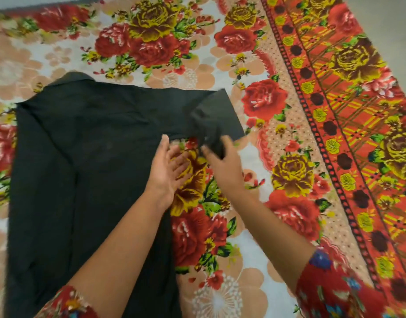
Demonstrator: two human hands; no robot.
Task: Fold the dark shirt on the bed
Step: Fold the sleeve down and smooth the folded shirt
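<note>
On the floral-printed bed (220,53) | dark soft cotton shirt (82,145) is spread flat | sleeve (215,115) is pinched by right hand (222,161) | left hand (167,168) is held open, empty | limp, light; best gripped at seams.

The dark shirt (82,168) runs off the picture at 6 o'clock, so its lower end cannot be seen. The left arm covers part of its edge. The right hand (222,161) is blurry, and its fingertips are lost in the bunched sleeve (215,120) toward 1 o'clock from it, so the grip is hard to make out. The left hand (167,166) hides some of the bedspread (289,65) under it. Both flowery cuffs are cut off at 6 o'clock. The bedspread goes past the picture at 9 and 12 o'clock.
</note>
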